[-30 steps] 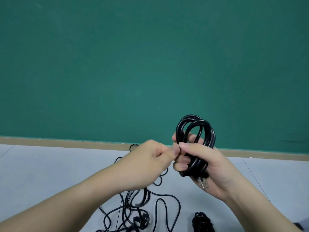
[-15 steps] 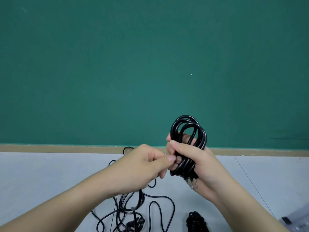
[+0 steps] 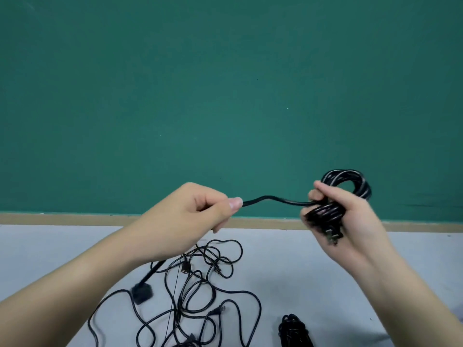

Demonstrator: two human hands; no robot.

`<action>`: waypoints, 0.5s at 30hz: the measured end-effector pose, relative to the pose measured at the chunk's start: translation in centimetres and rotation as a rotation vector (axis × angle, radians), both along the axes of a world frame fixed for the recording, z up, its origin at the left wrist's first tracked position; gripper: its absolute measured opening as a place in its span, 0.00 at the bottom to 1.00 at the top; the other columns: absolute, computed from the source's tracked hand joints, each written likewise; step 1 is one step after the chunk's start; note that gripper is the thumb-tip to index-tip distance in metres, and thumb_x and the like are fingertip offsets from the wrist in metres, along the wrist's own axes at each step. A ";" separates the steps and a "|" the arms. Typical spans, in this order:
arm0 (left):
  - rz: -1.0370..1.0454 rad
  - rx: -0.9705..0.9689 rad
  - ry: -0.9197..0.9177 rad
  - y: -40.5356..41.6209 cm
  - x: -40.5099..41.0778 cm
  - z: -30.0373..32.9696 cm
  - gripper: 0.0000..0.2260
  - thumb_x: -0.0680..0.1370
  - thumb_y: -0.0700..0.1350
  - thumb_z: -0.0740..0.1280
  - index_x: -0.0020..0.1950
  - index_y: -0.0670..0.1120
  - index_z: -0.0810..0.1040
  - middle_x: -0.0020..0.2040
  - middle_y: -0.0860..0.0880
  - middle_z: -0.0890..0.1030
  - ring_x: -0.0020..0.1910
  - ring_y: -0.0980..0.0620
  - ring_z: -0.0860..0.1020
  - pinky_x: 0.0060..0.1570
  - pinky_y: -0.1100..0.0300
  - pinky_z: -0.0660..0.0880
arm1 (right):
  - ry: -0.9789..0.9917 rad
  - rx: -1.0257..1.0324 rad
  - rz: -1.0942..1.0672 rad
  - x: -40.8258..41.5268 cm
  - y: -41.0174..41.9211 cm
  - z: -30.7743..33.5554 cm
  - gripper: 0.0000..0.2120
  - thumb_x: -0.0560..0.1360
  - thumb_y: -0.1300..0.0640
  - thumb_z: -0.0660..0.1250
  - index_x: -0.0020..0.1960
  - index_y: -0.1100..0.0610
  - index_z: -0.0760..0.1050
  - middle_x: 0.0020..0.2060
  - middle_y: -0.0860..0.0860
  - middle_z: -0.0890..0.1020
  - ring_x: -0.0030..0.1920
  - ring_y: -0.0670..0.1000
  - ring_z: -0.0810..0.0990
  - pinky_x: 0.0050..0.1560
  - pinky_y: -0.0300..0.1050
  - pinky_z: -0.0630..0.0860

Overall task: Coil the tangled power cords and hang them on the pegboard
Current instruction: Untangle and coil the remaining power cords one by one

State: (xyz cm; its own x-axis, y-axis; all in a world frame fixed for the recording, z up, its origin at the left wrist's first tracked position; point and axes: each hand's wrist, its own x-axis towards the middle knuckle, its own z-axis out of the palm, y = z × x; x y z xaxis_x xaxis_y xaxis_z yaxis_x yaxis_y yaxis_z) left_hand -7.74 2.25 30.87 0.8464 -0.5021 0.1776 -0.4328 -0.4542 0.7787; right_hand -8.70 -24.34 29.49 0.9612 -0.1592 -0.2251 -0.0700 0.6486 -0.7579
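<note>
Hands parted since half a second ago: then thumb to thumb, now well apart, with a length of cord drawn out between them.

Item 1, left hand: grip clenched on the free end of the cord, pinched between thumb and curled fingers. Slack below this grip runs blurred down to a connector swinging over the worktop.

Item 2, right hand: grip closed round the coil, loops standing above the fingers, plug lying in the palm beneath.

Item 3, tangle: several loose cords, below the left grip, on the worktop.

Item 4, bundle: a wound cord, below the right grip, at the near edge.

Item 5, pegboard: not in view; only a green wall behind.

Risks, as judged: pulling the free end too hard could tug loops out from under the right fingers and undo the coil. The swinging connector could snag the tangle and drag other cords up. A loose final wrap would let the coil spring open when hung.
</note>
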 end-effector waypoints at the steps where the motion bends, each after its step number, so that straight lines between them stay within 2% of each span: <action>1: -0.004 -0.061 0.016 0.0 0.0 0.2 0.25 0.79 0.64 0.60 0.31 0.48 0.68 0.28 0.50 0.60 0.29 0.48 0.57 0.30 0.57 0.56 | 0.006 -0.029 0.044 -0.1 0.8 -0.4 0.08 0.74 0.58 0.74 0.43 0.56 0.74 0.34 0.51 0.75 0.28 0.48 0.73 0.31 0.41 0.74; 2: -0.009 -0.136 0.037 0.0 0.0 0.4 0.25 0.80 0.63 0.61 0.31 0.47 0.67 0.28 0.50 0.61 0.29 0.48 0.57 0.29 0.58 0.56 | 0.010 -0.060 0.101 -0.3 1.4 -0.8 0.13 0.68 0.54 0.78 0.45 0.56 0.76 0.34 0.50 0.76 0.29 0.47 0.73 0.33 0.41 0.74; 4: -0.005 -0.294 0.100 -0.1 0.2 0.7 0.25 0.80 0.62 0.63 0.31 0.46 0.67 0.29 0.48 0.59 0.27 0.49 0.56 0.28 0.61 0.56 | 0.017 -0.149 0.220 -0.7 2.6 -1.4 0.28 0.55 0.46 0.87 0.49 0.56 0.81 0.36 0.50 0.79 0.30 0.47 0.75 0.40 0.43 0.72; 5: 0.006 -0.346 0.135 -0.2 0.3 0.8 0.24 0.80 0.61 0.63 0.31 0.46 0.67 0.29 0.48 0.58 0.27 0.49 0.55 0.27 0.62 0.55 | 0.021 -0.222 0.267 -0.9 3.2 -1.7 0.34 0.51 0.42 0.88 0.51 0.56 0.82 0.36 0.49 0.80 0.31 0.48 0.75 0.44 0.45 0.71; 7: 0.024 -0.375 0.185 -0.3 0.4 0.9 0.23 0.81 0.60 0.62 0.31 0.48 0.69 0.29 0.49 0.57 0.27 0.50 0.53 0.27 0.62 0.53 | 0.025 -0.360 0.326 -1.3 4.4 -2.1 0.41 0.48 0.37 0.87 0.53 0.58 0.80 0.36 0.49 0.81 0.33 0.49 0.74 0.50 0.52 0.67; 10: 0.121 -0.261 0.164 0.2 0.9 0.5 0.23 0.84 0.59 0.59 0.32 0.49 0.71 0.28 0.53 0.60 0.27 0.51 0.56 0.29 0.59 0.55 | 0.036 -0.343 0.361 -1.7 5.6 -2.2 0.37 0.52 0.39 0.87 0.52 0.56 0.77 0.34 0.50 0.75 0.31 0.49 0.71 0.44 0.51 0.63; 13: 0.280 0.063 -0.034 1.5 1.9 -0.5 0.18 0.86 0.54 0.55 0.41 0.52 0.76 0.29 0.57 0.69 0.28 0.53 0.64 0.31 0.54 0.65 | 0.046 -0.077 0.371 -1.7 5.9 -1.8 0.20 0.66 0.50 0.82 0.49 0.58 0.77 0.33 0.50 0.72 0.29 0.48 0.68 0.33 0.41 0.68; 15: 0.265 0.238 -0.104 1.8 1.8 -1.2 0.14 0.85 0.55 0.53 0.49 0.55 0.77 0.35 0.55 0.74 0.34 0.53 0.72 0.41 0.50 0.74 | 0.030 0.083 0.378 -1.7 6.0 -1.6 0.13 0.70 0.57 0.79 0.48 0.58 0.76 0.33 0.49 0.70 0.30 0.47 0.65 0.28 0.39 0.69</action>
